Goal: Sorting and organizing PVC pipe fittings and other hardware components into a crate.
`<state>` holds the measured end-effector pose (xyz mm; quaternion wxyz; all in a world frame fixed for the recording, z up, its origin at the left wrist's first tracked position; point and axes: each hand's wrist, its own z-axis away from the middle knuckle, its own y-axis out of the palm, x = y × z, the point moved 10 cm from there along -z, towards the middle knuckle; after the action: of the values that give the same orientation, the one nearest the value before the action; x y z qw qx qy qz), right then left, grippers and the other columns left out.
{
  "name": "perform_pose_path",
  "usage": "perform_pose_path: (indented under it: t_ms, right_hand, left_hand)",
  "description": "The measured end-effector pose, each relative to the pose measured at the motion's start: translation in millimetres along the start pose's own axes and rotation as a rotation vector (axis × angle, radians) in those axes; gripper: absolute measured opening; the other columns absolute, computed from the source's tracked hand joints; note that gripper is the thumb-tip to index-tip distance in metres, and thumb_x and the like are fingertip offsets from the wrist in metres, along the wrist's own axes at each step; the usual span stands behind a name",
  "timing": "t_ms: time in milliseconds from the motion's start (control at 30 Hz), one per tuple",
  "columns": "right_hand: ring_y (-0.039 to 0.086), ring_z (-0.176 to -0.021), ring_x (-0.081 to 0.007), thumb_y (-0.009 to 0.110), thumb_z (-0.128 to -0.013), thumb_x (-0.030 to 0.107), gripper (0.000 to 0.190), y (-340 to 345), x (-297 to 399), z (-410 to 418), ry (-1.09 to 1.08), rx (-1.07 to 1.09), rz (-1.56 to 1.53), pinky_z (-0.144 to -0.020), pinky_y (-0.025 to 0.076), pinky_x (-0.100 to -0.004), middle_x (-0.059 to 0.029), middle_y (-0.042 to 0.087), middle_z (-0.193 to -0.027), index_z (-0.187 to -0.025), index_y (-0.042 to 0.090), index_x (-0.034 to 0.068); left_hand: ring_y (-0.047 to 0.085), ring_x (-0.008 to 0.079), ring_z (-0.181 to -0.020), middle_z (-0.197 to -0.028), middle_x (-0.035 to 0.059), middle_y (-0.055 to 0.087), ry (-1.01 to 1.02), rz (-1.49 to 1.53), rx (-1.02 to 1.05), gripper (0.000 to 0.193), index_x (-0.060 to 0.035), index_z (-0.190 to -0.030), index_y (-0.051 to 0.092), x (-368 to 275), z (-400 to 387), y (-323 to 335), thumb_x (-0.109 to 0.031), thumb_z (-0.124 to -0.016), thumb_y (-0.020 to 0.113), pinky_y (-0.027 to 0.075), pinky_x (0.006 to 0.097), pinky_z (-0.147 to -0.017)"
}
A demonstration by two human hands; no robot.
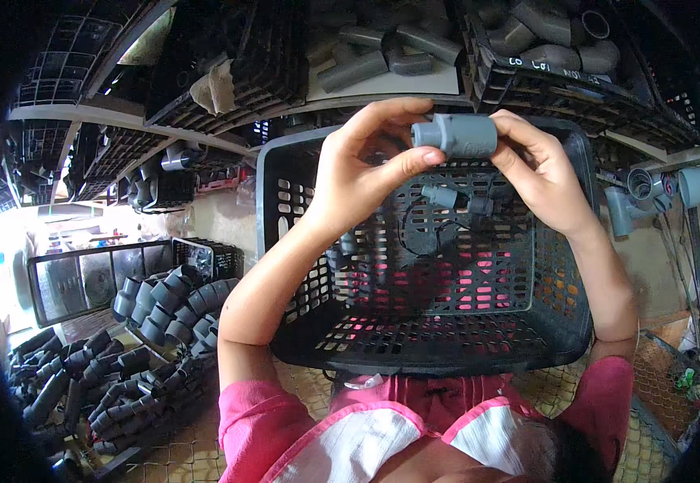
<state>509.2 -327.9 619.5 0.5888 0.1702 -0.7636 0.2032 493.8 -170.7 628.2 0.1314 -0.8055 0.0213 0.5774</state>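
Note:
A grey plastic pipe fitting point(467, 136), narrower at its left end, is held level above a black perforated plastic crate point(428, 356). My left hand point(380, 145) grips its narrow end, thumb in front and fingers behind. At the wide right end, my right hand point(531, 160) pinches the fitting between thumb and fingers. Inside the crate lie a few smaller grey fittings point(443, 196) near the far side, with thin black loops, perhaps cord, beside them. More grey pieces point(345, 243) show by the left wall, partly hidden by my left forearm.
Grey elbows point(356, 69) lie on a shelf beyond the crate. A black crate point(567, 78) of large fittings, bearing writing, stands upper right. Heaps of grey fittings point(162, 302) lie at left. Pipe pieces point(618, 211) hang or stand at the right wall.

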Motion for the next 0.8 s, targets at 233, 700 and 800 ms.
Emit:
perform_pose_path:
  t_ms: [233, 700, 800]
  right_hand:
    - [0.057, -0.100, -0.0094, 0.057, -0.093, 0.003, 0.026, -9, -7, 6, 0.004, -0.068, 0.070, -0.089, 0.046, -0.0259, -0.0030, 0.062, -0.111, -0.119, 0.059, -0.001]
    - [0.061, -0.089, -0.0085, 0.066, -0.088, 0.005, 0.019, -11, -8, 6, 0.036, -0.082, 0.104, -0.082, 0.049, -0.0254, -0.0035, 0.070, -0.097, -0.106, 0.068, -0.001]
    - [0.061, -0.089, -0.0083, 0.067, -0.087, 0.004, 0.020, -12, -10, 6, 0.062, -0.085, 0.072, -0.082, 0.049, -0.0253, -0.0039, 0.070, -0.098, -0.106, 0.068, -0.001]
  left_hand:
    - [0.062, 0.0113, -0.093, -0.103, 0.0084, 0.066, -0.004, 0.029, -0.020, 0.039, -0.0003, -0.122, 0.058, -12, 5, 3, -0.012, -0.087, 0.070, 0.052, 0.0266, -0.078]
    - [0.059, 0.0213, -0.110, -0.110, 0.0171, 0.065, 0.078, 0.155, -0.039, 0.027, 0.0020, -0.113, 0.050, -19, 4, 0, -0.009, -0.092, 0.062, 0.046, 0.0306, -0.092]
    - [0.059, 0.0208, -0.111, -0.110, 0.0173, 0.064, 0.061, 0.190, -0.008, 0.019, 0.0015, -0.106, 0.053, -20, 3, 1, -0.006, -0.092, 0.062, 0.046, 0.0299, -0.092]
